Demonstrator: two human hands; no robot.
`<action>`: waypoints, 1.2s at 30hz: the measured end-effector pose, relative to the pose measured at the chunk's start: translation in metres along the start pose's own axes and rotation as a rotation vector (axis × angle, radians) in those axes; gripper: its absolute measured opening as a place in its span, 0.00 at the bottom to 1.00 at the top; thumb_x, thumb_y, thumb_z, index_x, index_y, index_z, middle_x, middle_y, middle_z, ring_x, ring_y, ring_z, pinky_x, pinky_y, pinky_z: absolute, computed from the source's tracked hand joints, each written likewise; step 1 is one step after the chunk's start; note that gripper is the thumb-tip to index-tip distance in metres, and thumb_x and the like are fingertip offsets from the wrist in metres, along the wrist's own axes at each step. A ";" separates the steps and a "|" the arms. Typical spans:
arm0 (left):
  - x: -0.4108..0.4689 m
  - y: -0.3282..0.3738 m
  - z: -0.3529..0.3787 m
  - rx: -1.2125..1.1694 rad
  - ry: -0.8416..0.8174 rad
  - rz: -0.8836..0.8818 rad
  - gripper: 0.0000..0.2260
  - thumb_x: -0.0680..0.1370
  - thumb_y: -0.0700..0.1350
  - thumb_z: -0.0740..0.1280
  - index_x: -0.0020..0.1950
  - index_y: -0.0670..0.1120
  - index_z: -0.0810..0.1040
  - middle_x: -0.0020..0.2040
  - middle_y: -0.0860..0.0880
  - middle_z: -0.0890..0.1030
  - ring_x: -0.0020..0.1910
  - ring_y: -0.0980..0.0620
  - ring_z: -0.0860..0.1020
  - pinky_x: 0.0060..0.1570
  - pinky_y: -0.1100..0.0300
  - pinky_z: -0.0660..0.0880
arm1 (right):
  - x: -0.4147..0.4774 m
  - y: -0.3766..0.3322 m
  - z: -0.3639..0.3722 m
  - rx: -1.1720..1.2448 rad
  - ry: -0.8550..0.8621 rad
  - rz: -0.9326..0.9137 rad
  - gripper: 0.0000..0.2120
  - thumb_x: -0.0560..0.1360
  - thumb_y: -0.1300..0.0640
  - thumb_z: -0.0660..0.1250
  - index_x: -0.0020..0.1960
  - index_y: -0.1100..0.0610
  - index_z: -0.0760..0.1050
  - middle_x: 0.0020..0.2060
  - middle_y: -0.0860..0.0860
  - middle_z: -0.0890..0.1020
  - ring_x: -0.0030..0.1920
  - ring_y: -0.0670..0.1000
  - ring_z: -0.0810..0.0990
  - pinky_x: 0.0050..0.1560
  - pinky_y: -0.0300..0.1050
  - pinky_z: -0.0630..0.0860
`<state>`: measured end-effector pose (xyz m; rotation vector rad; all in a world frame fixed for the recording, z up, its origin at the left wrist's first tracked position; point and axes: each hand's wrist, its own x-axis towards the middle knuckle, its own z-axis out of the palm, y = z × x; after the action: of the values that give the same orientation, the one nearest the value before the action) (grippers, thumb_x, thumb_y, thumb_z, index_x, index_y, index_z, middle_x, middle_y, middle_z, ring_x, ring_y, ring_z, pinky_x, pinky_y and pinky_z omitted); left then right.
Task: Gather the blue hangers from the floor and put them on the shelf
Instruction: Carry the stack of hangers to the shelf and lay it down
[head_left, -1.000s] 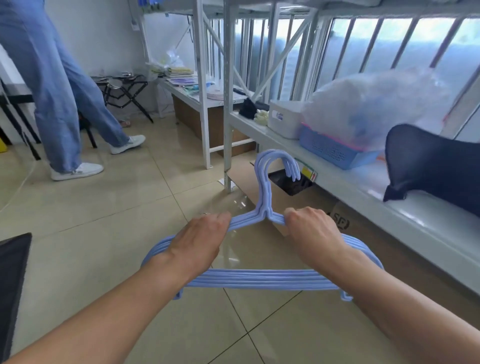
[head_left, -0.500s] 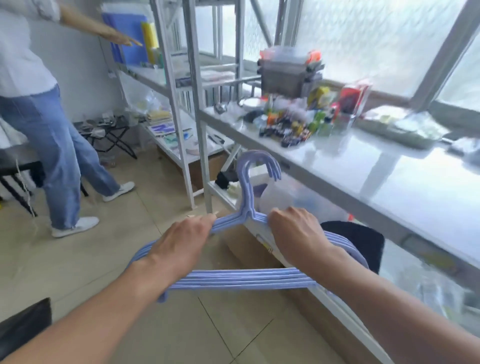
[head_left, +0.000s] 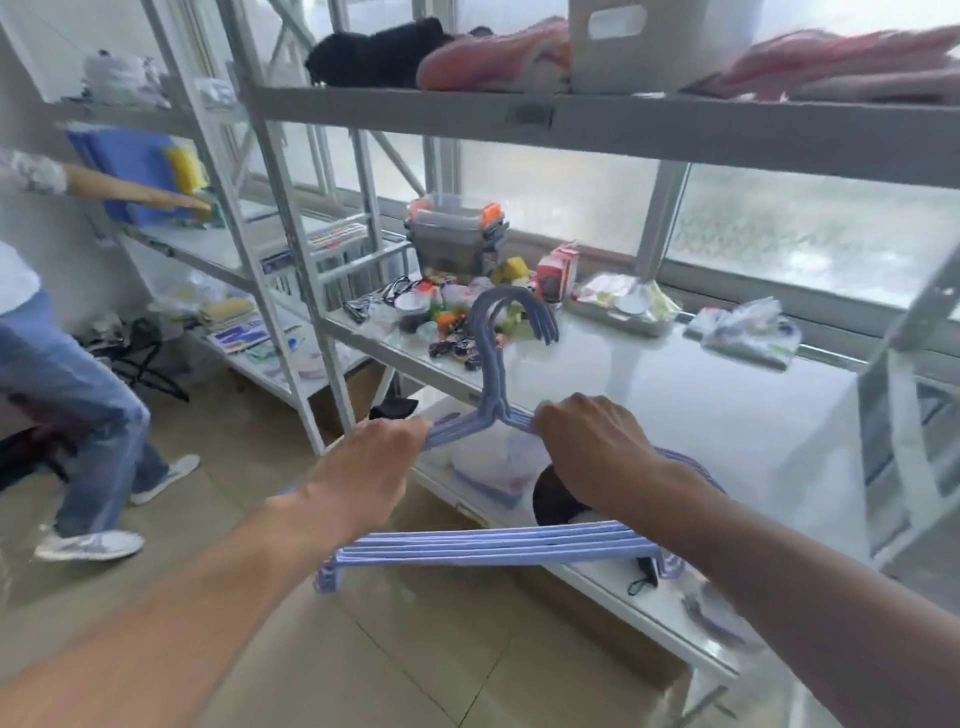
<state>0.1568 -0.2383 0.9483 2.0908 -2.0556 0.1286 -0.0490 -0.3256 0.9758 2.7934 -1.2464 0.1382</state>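
A stack of several blue hangers (head_left: 483, 545) is held level in front of me, hooks pointing up toward the rack. My left hand (head_left: 358, 473) grips the left shoulder of the stack and my right hand (head_left: 592, 447) grips the right shoulder, one on each side of the hook neck. The hangers hover at the front edge of the white middle shelf (head_left: 717, 405) of a metal rack, just above the lower shelf. The hook tips overlap the small items at the shelf's left part.
Small bottles and toys (head_left: 447, 322), a grey lidded box (head_left: 457, 239), a tray (head_left: 623, 306) and a plastic bag (head_left: 748, 327) sit along the shelf's back. Upright posts (head_left: 291, 249) stand to the left. Another person (head_left: 78, 395) stands at the left, reaching toward a further shelf.
The view has risen from the floor and lowest shelf up to the middle shelf. Both hands kept their grip and carried the hangers up and closer to the rack.
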 end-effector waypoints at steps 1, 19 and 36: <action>0.004 0.003 0.000 -0.006 -0.020 0.029 0.16 0.72 0.30 0.59 0.53 0.48 0.73 0.44 0.43 0.83 0.45 0.39 0.82 0.39 0.52 0.73 | -0.005 0.004 -0.001 0.006 -0.015 0.019 0.11 0.75 0.67 0.63 0.54 0.57 0.79 0.46 0.57 0.82 0.49 0.61 0.82 0.40 0.48 0.72; 0.291 0.112 0.111 -0.063 -0.408 0.346 0.16 0.76 0.32 0.57 0.58 0.45 0.78 0.54 0.47 0.83 0.50 0.46 0.81 0.50 0.55 0.78 | 0.056 0.239 0.053 0.102 -0.233 0.420 0.06 0.76 0.66 0.60 0.50 0.58 0.72 0.50 0.60 0.78 0.43 0.61 0.75 0.41 0.47 0.68; 0.436 0.130 0.235 0.010 -0.612 0.474 0.13 0.78 0.38 0.60 0.59 0.45 0.79 0.60 0.43 0.72 0.53 0.41 0.79 0.54 0.53 0.75 | 0.142 0.328 0.164 0.212 -0.426 0.715 0.09 0.75 0.66 0.60 0.54 0.61 0.74 0.54 0.60 0.79 0.44 0.60 0.74 0.42 0.47 0.70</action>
<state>0.0187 -0.7142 0.8198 1.7406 -2.8723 -0.4923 -0.1910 -0.6667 0.8415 2.4551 -2.4123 -0.3205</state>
